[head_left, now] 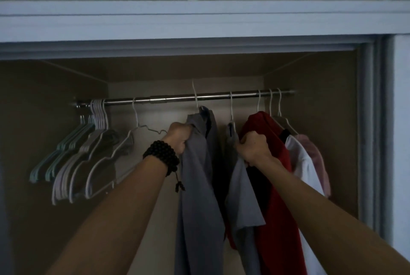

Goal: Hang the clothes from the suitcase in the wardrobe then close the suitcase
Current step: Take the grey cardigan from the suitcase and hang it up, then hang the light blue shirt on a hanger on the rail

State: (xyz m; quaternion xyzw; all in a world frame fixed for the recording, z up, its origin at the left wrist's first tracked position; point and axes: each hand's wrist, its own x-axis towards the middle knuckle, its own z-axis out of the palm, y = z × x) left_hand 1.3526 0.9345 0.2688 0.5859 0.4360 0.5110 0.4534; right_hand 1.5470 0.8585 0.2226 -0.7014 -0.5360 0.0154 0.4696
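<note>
Grey garment (199, 186), long and creased, on a white hanger (195, 99) at centre, hook tip above the rail (177, 99). Left hand (177, 139) clenched on its shoulder; right hand (254, 148) clenched on pale-blue cloth (244, 199) at 3 o'clock.

Five garments (199, 174) on hangers, one rail (177, 98), a bunch of empty hangers (88, 152)

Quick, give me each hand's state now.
Left hand: gripping the grey shirt.
Right hand: gripping the light grey shirt.
</note>
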